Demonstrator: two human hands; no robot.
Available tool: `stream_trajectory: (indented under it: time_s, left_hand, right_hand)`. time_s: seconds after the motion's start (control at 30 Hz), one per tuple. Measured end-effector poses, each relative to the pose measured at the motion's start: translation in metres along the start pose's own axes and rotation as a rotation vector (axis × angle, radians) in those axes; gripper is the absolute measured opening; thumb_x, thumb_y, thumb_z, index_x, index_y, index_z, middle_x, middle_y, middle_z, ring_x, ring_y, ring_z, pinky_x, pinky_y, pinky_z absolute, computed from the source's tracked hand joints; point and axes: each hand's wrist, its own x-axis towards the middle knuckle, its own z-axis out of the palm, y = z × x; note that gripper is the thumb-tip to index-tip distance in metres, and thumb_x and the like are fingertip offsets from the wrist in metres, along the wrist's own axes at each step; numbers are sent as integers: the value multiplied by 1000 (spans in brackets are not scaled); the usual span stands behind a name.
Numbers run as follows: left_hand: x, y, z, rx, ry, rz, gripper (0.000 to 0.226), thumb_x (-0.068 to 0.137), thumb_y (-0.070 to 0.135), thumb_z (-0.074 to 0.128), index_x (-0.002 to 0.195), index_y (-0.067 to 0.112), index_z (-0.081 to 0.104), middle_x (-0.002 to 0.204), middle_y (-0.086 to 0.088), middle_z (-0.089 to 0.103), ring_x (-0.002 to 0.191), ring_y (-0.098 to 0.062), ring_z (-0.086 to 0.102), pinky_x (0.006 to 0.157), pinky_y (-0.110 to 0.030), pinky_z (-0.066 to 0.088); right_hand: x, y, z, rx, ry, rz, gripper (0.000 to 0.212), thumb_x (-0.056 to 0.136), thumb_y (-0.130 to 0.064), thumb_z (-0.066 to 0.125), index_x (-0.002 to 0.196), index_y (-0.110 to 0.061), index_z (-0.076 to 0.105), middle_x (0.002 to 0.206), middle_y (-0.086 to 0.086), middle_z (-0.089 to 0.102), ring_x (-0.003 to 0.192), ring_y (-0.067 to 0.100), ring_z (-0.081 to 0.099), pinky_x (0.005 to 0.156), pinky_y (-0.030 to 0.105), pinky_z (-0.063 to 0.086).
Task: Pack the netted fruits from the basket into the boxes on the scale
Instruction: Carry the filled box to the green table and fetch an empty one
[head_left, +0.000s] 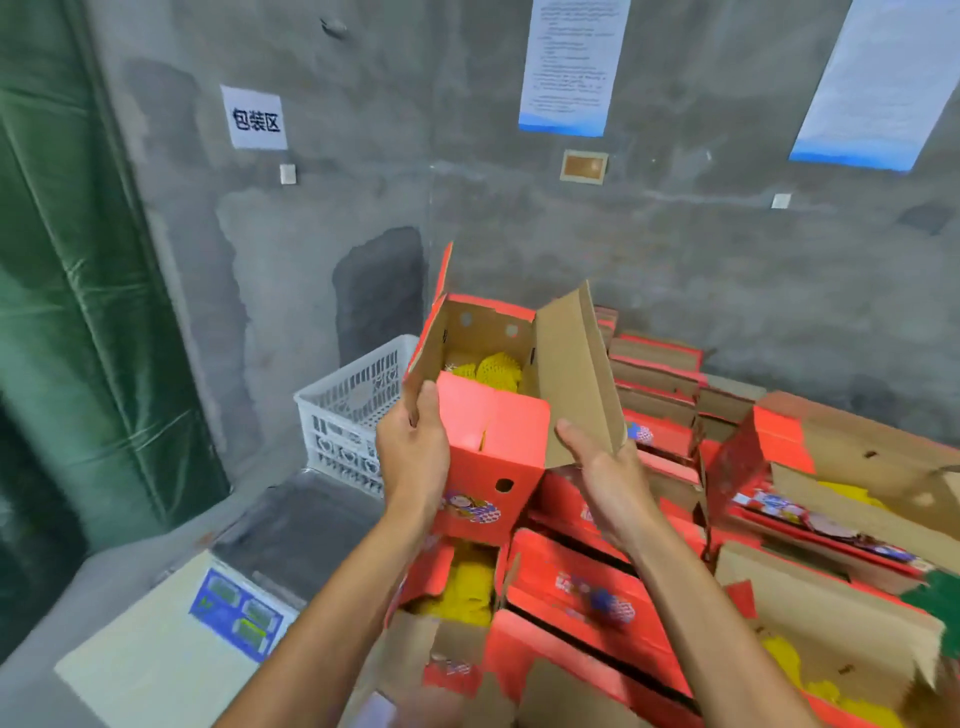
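Note:
I hold a red cardboard box (493, 462) up in the air in front of me with its top flaps open. Fruits in yellow foam netting (498, 370) lie inside it. My left hand (413, 457) grips the box's left front corner, thumb up along the left flap. My right hand (605, 473) holds the brown right flap, thumb on its inner face. The scale (156, 649) with a blue display sits at lower left; its steel platform (301, 525) is bare. A white plastic basket (353, 410) stands behind the scale against the wall; its contents are hidden.
Stacks of red boxes (587, 587) fill the right side, some shut, some open. Another open box (467, 587) with yellow netted fruit sits just below the held one. A green curtain (78, 312) hangs at left, and the concrete wall is close ahead.

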Motion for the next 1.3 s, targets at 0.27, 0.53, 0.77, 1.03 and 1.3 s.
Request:
stream_trajectory:
  time_s: [0.27,0.53,0.77,1.03,1.3]
  left_hand:
    - [65,-43,-157,-17,31,-93,37,106,38,51,78,15,62,79,-16,68,70,-24,61,68,-38,50]
    - [94,-112,-231,67,72,-228,39,107,47,45,89,16,61,76,4,64,67,1,64,52,-9,43]
    - [87,-150,-237,122,78,-63,40,110,22,42,70,24,41,62,6,46,56,-1,52,49,-10,39]
    - [64,-174,-214,78,13,-67,49,103,36,45,138,4,55,132,-19,62,122,-39,59,101,-60,48]
    - [54,-189,-173,148,-44,-78,70,95,38,65,154,11,38,156,-1,42,142,-21,42,113,-53,42]
  right_hand:
    - [-43,74,166,-56,24,27,27,95,-15,69,98,-41,78,107,6,79,99,32,73,90,64,56]
    - [-47,145,249,71,142,189,25,95,-16,70,119,-21,68,108,1,79,99,18,76,83,39,57]
    - [-28,178,264,160,154,319,12,99,-20,66,108,-18,74,105,5,79,85,18,74,76,34,56]
    - [23,210,262,314,218,363,34,104,-23,58,137,-14,61,129,9,71,118,24,68,101,41,54]
    - [88,247,241,139,189,409,44,89,-43,70,127,-21,70,117,4,77,108,27,73,103,51,53]
